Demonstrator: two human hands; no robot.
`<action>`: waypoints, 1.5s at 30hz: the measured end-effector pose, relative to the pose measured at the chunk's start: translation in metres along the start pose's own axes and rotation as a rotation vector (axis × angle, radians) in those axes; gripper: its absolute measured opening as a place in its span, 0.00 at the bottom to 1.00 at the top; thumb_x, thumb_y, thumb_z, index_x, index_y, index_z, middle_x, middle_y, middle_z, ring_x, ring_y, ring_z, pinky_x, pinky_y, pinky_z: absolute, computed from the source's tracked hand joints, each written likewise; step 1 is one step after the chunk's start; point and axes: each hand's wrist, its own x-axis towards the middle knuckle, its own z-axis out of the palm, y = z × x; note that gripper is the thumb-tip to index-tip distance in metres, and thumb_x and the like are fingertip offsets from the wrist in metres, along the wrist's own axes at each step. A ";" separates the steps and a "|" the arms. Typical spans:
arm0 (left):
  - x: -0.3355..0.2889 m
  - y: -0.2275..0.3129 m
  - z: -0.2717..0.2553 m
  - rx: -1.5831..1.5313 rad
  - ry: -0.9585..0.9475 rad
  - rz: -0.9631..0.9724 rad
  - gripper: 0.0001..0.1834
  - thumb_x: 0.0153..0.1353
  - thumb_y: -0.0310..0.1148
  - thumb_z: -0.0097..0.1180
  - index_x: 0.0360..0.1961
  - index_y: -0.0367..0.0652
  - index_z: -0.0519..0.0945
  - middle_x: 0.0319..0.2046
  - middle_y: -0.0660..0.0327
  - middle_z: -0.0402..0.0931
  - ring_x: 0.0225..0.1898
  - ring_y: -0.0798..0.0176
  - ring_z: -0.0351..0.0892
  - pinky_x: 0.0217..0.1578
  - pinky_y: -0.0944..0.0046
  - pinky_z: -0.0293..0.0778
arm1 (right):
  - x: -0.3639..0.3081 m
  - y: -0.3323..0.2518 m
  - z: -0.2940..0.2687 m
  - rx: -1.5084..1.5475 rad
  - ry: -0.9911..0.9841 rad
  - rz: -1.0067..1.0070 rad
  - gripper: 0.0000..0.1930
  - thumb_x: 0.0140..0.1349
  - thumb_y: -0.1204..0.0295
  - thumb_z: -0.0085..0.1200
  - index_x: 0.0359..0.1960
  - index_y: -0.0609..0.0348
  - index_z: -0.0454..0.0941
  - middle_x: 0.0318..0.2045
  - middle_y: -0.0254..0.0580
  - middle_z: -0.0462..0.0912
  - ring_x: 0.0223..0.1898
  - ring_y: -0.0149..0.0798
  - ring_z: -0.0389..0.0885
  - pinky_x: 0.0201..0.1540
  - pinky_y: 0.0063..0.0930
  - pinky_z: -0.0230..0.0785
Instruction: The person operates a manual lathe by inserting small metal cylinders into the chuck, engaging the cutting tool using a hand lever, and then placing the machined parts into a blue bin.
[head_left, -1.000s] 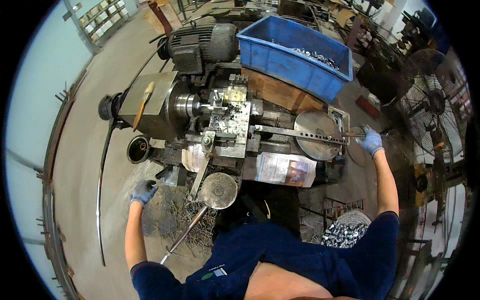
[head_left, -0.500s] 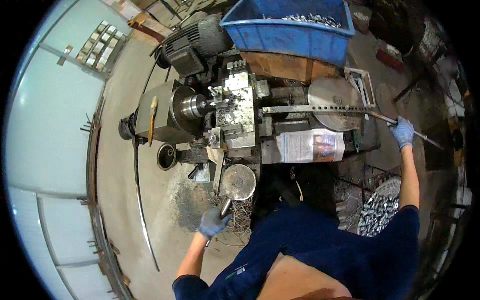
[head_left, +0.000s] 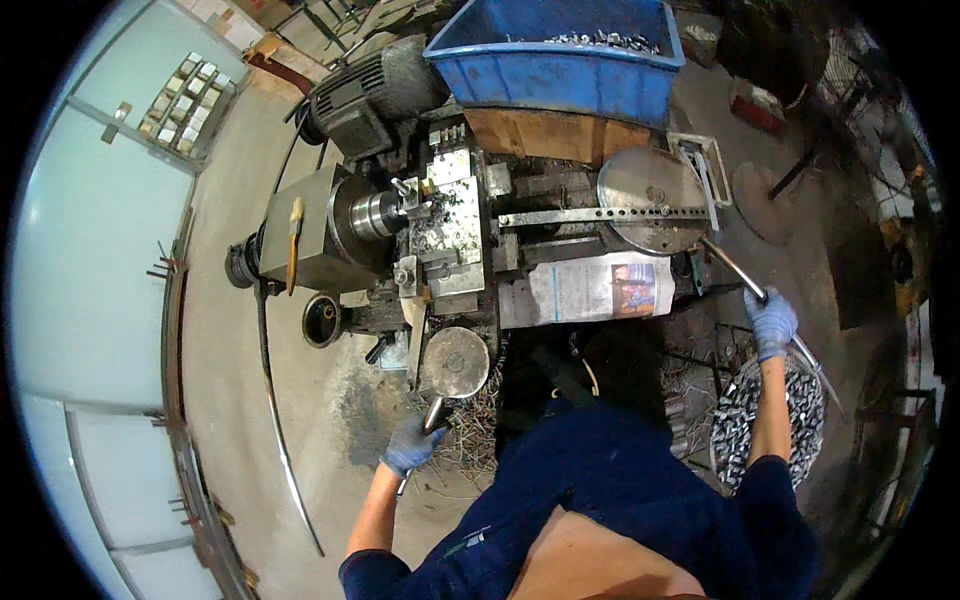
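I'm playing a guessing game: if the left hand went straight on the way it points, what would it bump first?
Probably the small round metal disc, beyond the handle the left hand grips, though depth is hard to judge.

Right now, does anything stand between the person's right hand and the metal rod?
Nothing visible except the blue glove: the right hand is closed around the metal rod. The small metal pieces show lower in the picture, not between them.

Left grip (head_left: 411,445) on lever (head_left: 433,411), right grip (head_left: 771,324) on rod (head_left: 734,267)
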 end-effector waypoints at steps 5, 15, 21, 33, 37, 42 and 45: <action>0.000 0.018 -0.012 0.052 -0.123 -0.198 0.13 0.52 0.39 0.58 0.36 0.42 0.78 0.27 0.45 0.76 0.29 0.47 0.77 0.31 0.54 0.70 | 0.009 -0.005 0.010 -0.036 0.081 -0.061 0.22 0.47 0.48 0.58 0.38 0.49 0.79 0.34 0.46 0.81 0.36 0.48 0.79 0.41 0.39 0.70; -0.001 -0.042 0.021 0.029 -0.065 -0.030 0.18 0.53 0.43 0.59 0.35 0.38 0.79 0.28 0.42 0.76 0.29 0.44 0.76 0.30 0.53 0.70 | 0.189 -0.051 0.021 -0.328 0.268 -0.194 0.27 0.52 0.52 0.52 0.51 0.54 0.72 0.51 0.45 0.74 0.56 0.49 0.66 0.58 0.50 0.55; 0.008 -0.027 -0.022 -0.373 -0.092 0.192 0.22 0.57 0.47 0.58 0.41 0.38 0.78 0.29 0.59 0.79 0.31 0.64 0.75 0.35 0.61 0.72 | 0.168 -0.106 0.018 -0.302 0.026 -0.295 0.39 0.52 0.50 0.52 0.62 0.61 0.59 0.64 0.47 0.58 0.67 0.49 0.50 0.67 0.45 0.38; 0.129 -0.218 -0.059 0.498 0.220 -0.366 0.30 0.57 0.54 0.46 0.48 0.39 0.75 0.43 0.44 0.76 0.45 0.44 0.75 0.44 0.51 0.72 | 0.028 -0.040 0.062 0.403 0.177 -0.319 0.22 0.48 0.54 0.61 0.33 0.62 0.80 0.33 0.52 0.81 0.36 0.51 0.80 0.40 0.37 0.72; 0.163 -0.192 -0.008 0.184 0.467 -0.661 0.31 0.55 0.55 0.47 0.47 0.37 0.74 0.41 0.44 0.76 0.45 0.43 0.75 0.44 0.50 0.71 | 0.006 -0.032 0.034 0.348 0.059 -0.294 0.18 0.48 0.56 0.61 0.27 0.61 0.80 0.26 0.50 0.81 0.30 0.50 0.80 0.35 0.37 0.72; 0.150 -0.231 0.001 0.346 0.320 -0.431 0.24 0.60 0.49 0.41 0.46 0.41 0.75 0.40 0.44 0.77 0.43 0.44 0.77 0.44 0.50 0.71 | 0.011 -0.058 0.001 0.428 0.023 -0.360 0.17 0.50 0.56 0.60 0.30 0.59 0.82 0.29 0.49 0.82 0.32 0.49 0.81 0.38 0.35 0.72; 0.143 -0.181 -0.044 0.427 0.214 -0.460 0.24 0.57 0.52 0.46 0.40 0.43 0.78 0.40 0.43 0.77 0.45 0.43 0.75 0.44 0.50 0.71 | 0.020 -0.076 -0.022 0.650 0.067 -0.408 0.16 0.49 0.60 0.62 0.31 0.62 0.81 0.29 0.49 0.82 0.31 0.45 0.82 0.36 0.31 0.72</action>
